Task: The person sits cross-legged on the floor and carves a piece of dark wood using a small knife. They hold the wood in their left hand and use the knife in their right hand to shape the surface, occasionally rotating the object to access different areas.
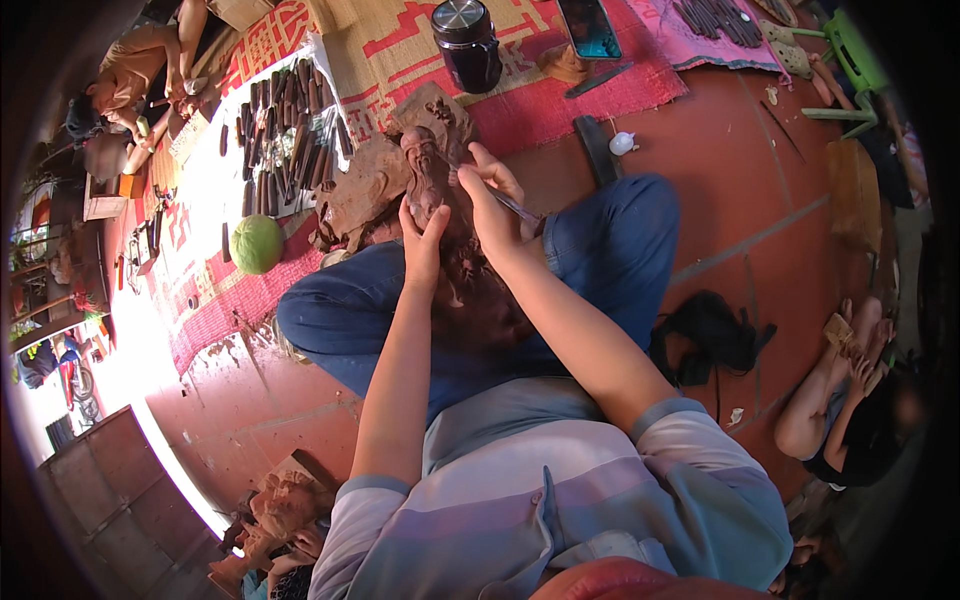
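Note:
A carved dark-wood statue of a bearded figure (418,152) leans against my lap between my bent knees. My left hand (424,238) is closed around its lower front, with the thumb over the carved beard. In my right hand (488,205) is a slim carving chisel (522,212), gripped like a pen near the figure's right side. Its handle end points back toward my right knee, and its tip is hidden by my fingers and the wood. Beside the statue, to the left, sits a rough carved wood block (362,190).
Many dark-handled carving tools (290,140) lie on a white sheet at the far left, near a green round fruit (257,244). A black lidded mug (468,60) and a phone (590,28) stand on the patterned mat (525,115). Another person (860,410) sits at right.

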`<state>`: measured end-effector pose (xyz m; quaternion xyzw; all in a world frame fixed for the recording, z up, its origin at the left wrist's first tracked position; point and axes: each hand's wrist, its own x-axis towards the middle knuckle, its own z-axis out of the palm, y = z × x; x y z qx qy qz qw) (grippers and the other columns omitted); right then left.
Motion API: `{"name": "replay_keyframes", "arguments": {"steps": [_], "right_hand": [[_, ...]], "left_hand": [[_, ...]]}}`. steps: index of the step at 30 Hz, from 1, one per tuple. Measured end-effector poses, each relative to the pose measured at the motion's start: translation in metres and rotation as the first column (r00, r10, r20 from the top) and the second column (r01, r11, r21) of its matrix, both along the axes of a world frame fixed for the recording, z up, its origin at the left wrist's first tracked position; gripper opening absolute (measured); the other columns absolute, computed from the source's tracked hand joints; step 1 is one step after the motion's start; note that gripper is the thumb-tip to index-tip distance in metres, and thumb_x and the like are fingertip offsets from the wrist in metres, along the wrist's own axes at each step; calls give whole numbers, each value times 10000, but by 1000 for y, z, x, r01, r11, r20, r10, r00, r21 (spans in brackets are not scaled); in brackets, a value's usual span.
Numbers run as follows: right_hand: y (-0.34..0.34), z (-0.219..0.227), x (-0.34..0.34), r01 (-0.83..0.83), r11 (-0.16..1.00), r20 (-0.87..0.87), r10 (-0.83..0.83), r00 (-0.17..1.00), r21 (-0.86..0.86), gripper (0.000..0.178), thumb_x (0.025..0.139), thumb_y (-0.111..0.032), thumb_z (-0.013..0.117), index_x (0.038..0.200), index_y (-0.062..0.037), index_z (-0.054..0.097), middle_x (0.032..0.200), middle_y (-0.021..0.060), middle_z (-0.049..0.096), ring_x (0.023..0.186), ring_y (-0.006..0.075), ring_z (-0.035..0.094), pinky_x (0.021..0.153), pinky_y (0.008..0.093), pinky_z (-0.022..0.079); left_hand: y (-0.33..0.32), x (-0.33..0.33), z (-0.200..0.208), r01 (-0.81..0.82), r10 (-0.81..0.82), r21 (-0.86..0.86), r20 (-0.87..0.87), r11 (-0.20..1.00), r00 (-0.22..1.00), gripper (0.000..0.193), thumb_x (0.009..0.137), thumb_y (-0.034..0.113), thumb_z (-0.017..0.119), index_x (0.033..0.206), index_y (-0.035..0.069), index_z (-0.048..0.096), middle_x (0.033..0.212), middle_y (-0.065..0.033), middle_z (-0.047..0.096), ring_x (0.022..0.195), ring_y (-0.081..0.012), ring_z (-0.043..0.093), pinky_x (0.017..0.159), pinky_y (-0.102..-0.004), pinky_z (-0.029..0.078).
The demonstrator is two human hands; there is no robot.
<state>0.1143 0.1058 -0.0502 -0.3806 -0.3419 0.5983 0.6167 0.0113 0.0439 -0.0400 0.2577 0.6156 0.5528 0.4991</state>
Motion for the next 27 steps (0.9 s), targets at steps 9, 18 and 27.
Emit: {"name": "replay_keyframes", "arguments": {"steps": [9, 18, 27], "right_hand": [[-4, 0, -1, 1, 1000, -62, 0, 998, 22, 97, 860, 16, 617, 803, -37, 560, 1485, 204, 345, 1415, 286, 272, 1120, 401, 257], [-12, 24, 1, -14, 999, -67, 11, 998, -44, 78, 851, -24, 651, 800, -2, 597, 1346, 192, 448, 1236, 238, 431, 959, 326, 421], [-11, 20, 4, 12, 997, 144, -23, 989, 75, 68, 807, -13, 687, 831, 8, 627, 1403, 248, 422, 1281, 282, 461, 1018, 349, 395]], "left_hand": [[-1, -2, -7, 12, -13, -21, -32, 1000, 999, 909, 823, 341, 723, 1468, -4, 182, 1388, -172, 403, 1254, -239, 433, 1047, -331, 348], [-1, -4, -13, 26, -28, -36, -59, 999, 998, 920, 825, 354, 709, 1475, -3, 164, 1408, -184, 378, 1292, -245, 386, 1067, -341, 317], [0, -6, -14, 40, -42, -36, -42, 999, 998, 905, 840, 338, 700, 1479, -4, 159, 1415, -182, 373, 1284, -249, 391, 1066, -339, 316]]}}
